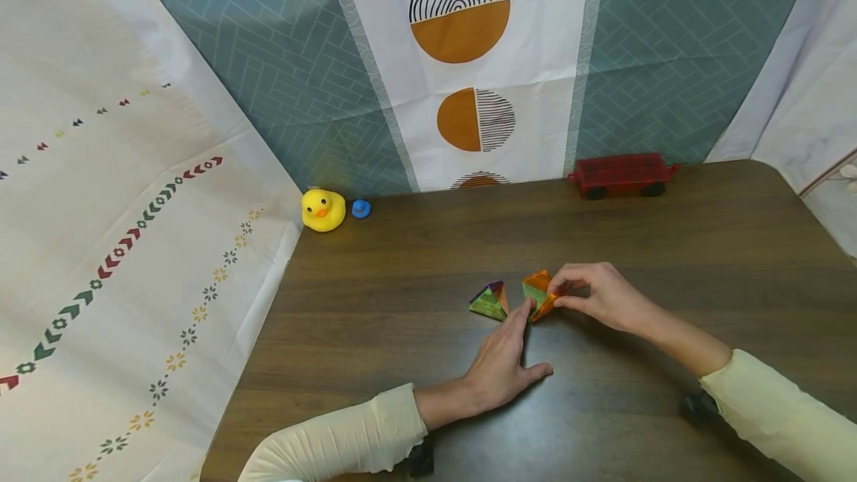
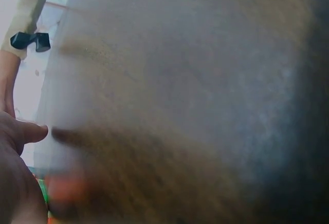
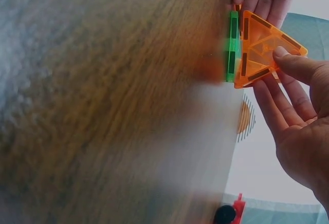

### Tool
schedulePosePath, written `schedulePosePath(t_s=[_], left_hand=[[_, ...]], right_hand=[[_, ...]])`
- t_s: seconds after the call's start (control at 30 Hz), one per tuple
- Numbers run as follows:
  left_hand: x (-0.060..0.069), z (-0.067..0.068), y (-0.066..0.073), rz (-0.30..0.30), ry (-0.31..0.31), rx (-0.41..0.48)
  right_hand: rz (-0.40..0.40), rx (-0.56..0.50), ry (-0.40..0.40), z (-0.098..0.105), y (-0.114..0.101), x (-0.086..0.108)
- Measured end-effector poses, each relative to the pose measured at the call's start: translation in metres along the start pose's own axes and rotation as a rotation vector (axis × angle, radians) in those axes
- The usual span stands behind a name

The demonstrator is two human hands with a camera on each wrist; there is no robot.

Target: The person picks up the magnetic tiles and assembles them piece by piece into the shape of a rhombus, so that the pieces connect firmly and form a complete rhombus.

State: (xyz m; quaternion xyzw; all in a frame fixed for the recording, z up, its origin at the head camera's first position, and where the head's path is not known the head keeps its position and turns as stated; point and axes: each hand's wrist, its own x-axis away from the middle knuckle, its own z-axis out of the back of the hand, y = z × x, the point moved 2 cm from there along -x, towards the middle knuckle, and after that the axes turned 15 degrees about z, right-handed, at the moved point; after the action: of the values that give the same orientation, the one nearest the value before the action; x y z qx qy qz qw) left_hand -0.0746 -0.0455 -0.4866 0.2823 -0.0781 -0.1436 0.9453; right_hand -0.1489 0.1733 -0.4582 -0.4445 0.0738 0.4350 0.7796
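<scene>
A play corner, whether in a home or a studio unclear: a patterned white sheet [image 1: 161, 266] and a teal-and-white cloth [image 1: 281, 58] screen a wood-grain table [image 1: 402, 266], where a yellow duck [image 1: 323, 211], a blue toy [image 1: 361, 209] and a red wagon [image 1: 621, 173] line the far edge.

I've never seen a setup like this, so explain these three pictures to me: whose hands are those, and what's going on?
There's no machine here, just a person's two bare hands. The wide picture comes from a camera on their head, looking down; the other two come from cameras worn on each wrist, so they look sideways. The left wrist's view is mostly blurred tabletop.

The right hand pinches an orange triangular tile next to a green piece. The left hand reaches in with straight fingers. Another coloured cluster lies nearby on the table. Farther back are a yellow duck, a small blue toy and a red wagon.
</scene>
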Motion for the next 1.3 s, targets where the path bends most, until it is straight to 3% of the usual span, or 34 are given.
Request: schedulePosePath(t_s=[0.57,1.3], left_hand=[[0.0005,-0.0012,0.0002,0.007,-0.011,-0.004],[0.0001,-0.0015,-0.0003,-0.004,-0.007,-0.031]], right_hand=[[-0.001,0.022,0.024,-0.0055,0.0041,0.0011],[0.030,0.146,0.051,-0.0075,0.0041,-0.0002]])
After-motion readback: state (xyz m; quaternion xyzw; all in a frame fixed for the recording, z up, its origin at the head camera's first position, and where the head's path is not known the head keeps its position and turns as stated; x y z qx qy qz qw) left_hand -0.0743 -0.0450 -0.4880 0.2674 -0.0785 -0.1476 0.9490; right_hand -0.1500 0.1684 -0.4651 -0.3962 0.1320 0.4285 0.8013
